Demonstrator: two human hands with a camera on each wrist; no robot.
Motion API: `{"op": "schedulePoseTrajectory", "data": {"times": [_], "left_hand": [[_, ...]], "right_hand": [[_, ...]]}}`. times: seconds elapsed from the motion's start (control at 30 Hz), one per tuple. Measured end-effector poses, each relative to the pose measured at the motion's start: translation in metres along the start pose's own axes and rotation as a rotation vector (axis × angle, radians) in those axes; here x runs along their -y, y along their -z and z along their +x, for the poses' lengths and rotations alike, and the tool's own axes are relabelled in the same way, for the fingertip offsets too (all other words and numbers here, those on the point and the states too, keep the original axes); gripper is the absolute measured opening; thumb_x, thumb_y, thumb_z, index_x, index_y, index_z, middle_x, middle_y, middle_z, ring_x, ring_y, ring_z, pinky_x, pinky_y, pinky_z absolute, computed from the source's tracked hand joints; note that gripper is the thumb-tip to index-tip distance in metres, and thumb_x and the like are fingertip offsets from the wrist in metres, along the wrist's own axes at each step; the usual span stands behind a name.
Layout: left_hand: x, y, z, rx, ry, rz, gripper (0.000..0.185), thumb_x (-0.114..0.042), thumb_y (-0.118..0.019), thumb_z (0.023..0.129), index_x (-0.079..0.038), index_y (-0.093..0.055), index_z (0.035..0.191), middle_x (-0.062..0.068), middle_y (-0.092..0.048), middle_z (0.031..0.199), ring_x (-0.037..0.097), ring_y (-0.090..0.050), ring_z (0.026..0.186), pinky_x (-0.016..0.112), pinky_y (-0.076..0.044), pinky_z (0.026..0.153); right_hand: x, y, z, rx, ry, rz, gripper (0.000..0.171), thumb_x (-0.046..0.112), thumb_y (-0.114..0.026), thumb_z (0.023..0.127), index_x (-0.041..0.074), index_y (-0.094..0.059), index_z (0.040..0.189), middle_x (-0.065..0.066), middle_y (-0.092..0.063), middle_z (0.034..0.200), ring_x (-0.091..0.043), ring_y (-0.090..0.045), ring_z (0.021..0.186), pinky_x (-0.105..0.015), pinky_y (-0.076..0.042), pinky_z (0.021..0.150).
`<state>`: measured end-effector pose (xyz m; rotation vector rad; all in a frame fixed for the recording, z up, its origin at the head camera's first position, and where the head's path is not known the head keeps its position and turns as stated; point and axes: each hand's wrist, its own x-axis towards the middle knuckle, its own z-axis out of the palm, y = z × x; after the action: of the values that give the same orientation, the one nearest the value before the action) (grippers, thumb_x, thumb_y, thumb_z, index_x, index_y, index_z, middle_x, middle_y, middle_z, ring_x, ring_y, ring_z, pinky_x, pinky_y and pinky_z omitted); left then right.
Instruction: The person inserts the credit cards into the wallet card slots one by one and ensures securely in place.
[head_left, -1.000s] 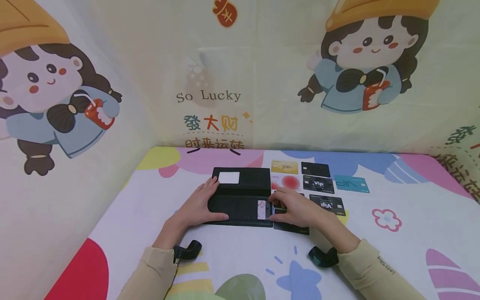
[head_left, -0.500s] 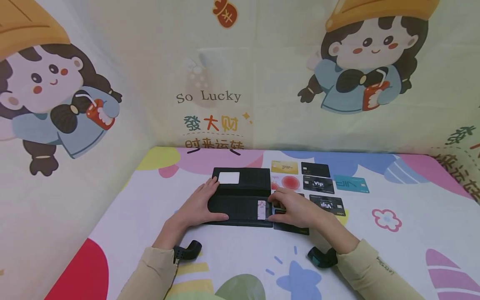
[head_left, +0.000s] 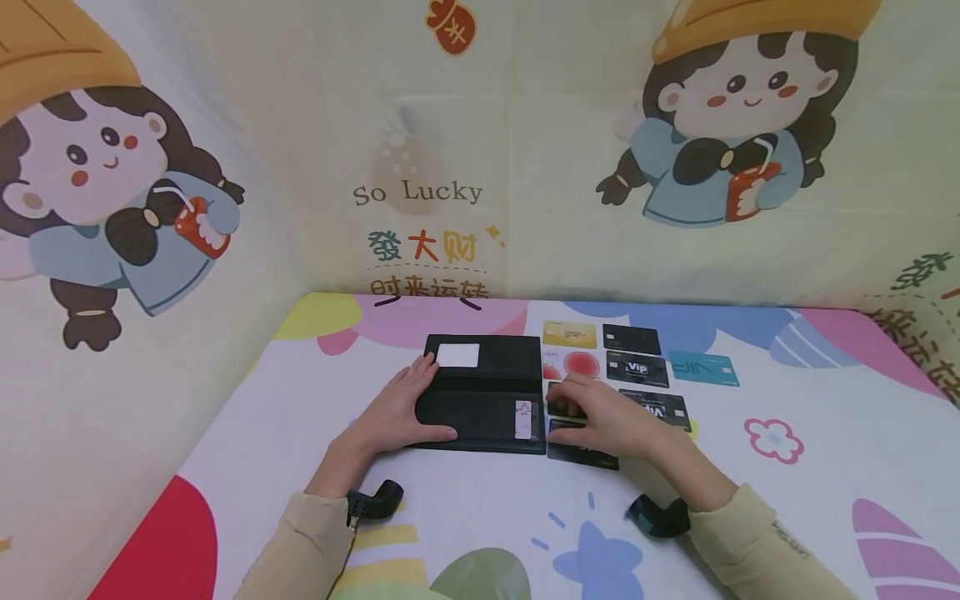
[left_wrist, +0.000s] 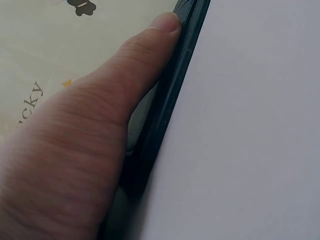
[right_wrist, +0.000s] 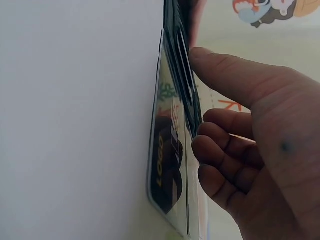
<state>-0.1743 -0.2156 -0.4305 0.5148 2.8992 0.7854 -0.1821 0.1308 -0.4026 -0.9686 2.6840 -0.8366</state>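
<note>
A black wallet (head_left: 468,417) lies unfolded on the table, a white panel (head_left: 457,356) in its upper half. A flower-patterned card (head_left: 523,420) shows at the right end of its lower half. My left hand (head_left: 393,412) rests on the wallet's left side, thumb laid along the lower half; in the left wrist view the thumb (left_wrist: 135,65) presses near the wallet's edge (left_wrist: 170,100). My right hand (head_left: 611,417) hovers just right of the wallet over black cards, thumb and loosely bent fingers apart with nothing between them. A black card (right_wrist: 165,175) lies below it in the right wrist view.
Right of the wallet, cards lie in rows: a gold card (head_left: 569,334), a red-patterned card (head_left: 573,364), black cards (head_left: 636,369) and a teal card (head_left: 705,368). A patterned cloth (head_left: 480,508) covers the table. Behind stands a printed backdrop (head_left: 555,167).
My right hand has let go at the wallet's right edge and drawn back slightly to the right. The left hand and the wallet have stayed in place.
</note>
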Motion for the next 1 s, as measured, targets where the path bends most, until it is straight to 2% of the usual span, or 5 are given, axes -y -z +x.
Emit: {"op": "schedulePoseTrajectory", "data": {"times": [0.27, 0.5, 0.77, 1.0], "left_hand": [[0.001, -0.001, 0.0, -0.004, -0.006, 0.012, 0.116, -0.066, -0.078, 0.073, -0.005, -0.028, 0.159, 0.008, -0.015, 0.168, 0.028, -0.012, 0.153, 0.052, -0.014, 0.122], [0.0, -0.001, 0.0, -0.006, -0.004, 0.015, 0.116, -0.066, -0.078, 0.074, -0.005, -0.029, 0.159, 0.009, -0.016, 0.168, 0.029, -0.013, 0.153, 0.054, -0.015, 0.121], [0.0, 0.0, 0.0, -0.004, 0.0, 0.012, 0.116, -0.066, -0.078, 0.074, -0.005, -0.028, 0.159, 0.008, -0.015, 0.168, 0.029, -0.012, 0.153, 0.054, -0.015, 0.121], [0.001, -0.001, 0.0, -0.005, -0.005, 0.007, 0.116, -0.067, -0.078, 0.074, -0.006, -0.028, 0.159, 0.008, -0.015, 0.168, 0.029, -0.012, 0.153, 0.055, -0.016, 0.121]], "right_hand": [[-0.005, 0.004, -0.009, -0.012, -0.006, -0.016, 0.05, 0.035, -0.085, 0.083, 0.012, -0.066, 0.124, 0.002, -0.061, 0.109, -0.014, -0.056, 0.09, -0.03, -0.056, 0.08], [-0.008, 0.009, -0.02, -0.021, -0.047, -0.039, 0.049, 0.037, -0.085, 0.082, 0.012, -0.067, 0.121, 0.003, -0.061, 0.107, -0.014, -0.055, 0.09, -0.031, -0.056, 0.079], [-0.011, 0.012, -0.029, -0.041, -0.038, -0.072, 0.048, 0.036, -0.087, 0.081, 0.012, -0.068, 0.118, 0.005, -0.059, 0.1, -0.013, -0.053, 0.087, -0.029, -0.054, 0.076], [-0.015, 0.013, -0.036, -0.035, -0.061, -0.109, 0.051, 0.042, -0.087, 0.079, 0.013, -0.069, 0.117, 0.005, -0.062, 0.104, -0.012, -0.053, 0.087, -0.032, -0.054, 0.077]]}}
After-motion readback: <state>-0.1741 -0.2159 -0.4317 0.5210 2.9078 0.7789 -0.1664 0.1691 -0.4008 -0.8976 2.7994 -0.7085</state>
